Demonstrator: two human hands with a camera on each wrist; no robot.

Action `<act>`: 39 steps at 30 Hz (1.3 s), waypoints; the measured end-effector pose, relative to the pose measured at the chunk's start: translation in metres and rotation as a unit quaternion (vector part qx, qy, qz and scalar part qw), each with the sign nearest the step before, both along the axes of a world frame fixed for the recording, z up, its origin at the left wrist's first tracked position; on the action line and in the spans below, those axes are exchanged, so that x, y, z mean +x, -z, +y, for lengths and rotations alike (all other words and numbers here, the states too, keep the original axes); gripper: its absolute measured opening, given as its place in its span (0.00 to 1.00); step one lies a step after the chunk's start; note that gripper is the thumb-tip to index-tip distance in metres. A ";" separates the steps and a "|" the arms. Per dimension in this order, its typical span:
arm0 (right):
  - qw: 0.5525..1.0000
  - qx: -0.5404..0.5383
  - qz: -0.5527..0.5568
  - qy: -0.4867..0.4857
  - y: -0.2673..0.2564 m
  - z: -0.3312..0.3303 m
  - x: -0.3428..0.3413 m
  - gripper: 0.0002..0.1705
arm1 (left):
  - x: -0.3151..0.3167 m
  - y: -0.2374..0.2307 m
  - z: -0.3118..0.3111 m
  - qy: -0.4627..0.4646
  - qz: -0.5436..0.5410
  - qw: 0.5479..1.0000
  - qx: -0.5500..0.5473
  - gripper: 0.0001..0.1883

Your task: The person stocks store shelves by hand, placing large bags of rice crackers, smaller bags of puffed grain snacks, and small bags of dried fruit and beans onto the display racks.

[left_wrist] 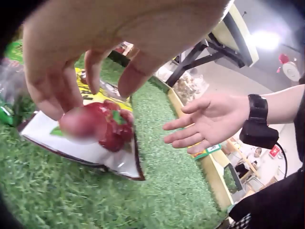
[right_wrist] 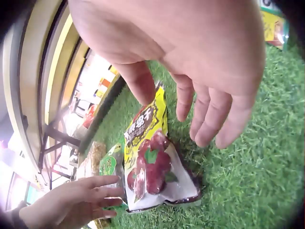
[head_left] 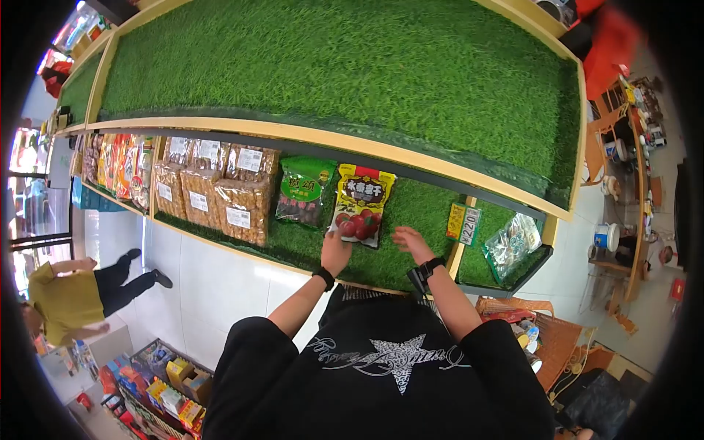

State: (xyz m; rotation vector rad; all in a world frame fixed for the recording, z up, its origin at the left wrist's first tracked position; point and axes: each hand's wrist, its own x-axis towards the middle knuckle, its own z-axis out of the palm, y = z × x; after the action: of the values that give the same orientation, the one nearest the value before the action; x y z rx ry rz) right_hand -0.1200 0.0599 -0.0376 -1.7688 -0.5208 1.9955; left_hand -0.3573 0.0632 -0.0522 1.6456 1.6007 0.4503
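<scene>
A snack bag with a yellow top and red fruit printed on white lies on green artificial grass. My left hand is at its lower left corner, fingers loosely extended; in the left wrist view the fingers overlap the printed fruit. To the right of the bag, my right hand hovers over the grass with fingers spread and nothing in them. From the right wrist view, the bag shows between both hands. Close on its left lies a green bag with a clear window.
Several packs of brown snacks are stacked at the left. A price card stands on the wooden divider, with a clear-and-green packet beyond. A raised grass-lined shelf overhangs the back. A person stands in the aisle.
</scene>
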 end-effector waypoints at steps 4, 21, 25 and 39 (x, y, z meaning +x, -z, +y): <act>0.999 0.023 -0.015 0.036 -0.008 -0.025 0.033 0.22 | 0.046 -0.023 -0.011 0.091 -0.146 0.975 -0.139 0.16; 0.921 -0.020 0.015 0.389 0.014 -0.209 0.278 0.16 | 0.319 -0.071 -0.082 0.346 -0.157 0.868 -0.320 0.16; 0.901 -0.009 0.007 0.433 0.017 -0.239 0.329 0.16 | 0.388 -0.069 -0.080 0.392 -0.154 0.843 -0.335 0.17; 0.899 0.010 -0.003 0.438 0.053 -0.228 0.406 0.39 | 0.505 0.024 -0.023 0.207 -0.063 0.905 -0.366 0.18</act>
State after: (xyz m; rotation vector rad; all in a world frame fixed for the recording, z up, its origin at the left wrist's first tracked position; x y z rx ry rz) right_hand 0.2864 -0.1680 -0.0906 -1.5749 0.2472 1.3233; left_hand 0.1473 0.0405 -0.0766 1.2705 1.0743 -0.2487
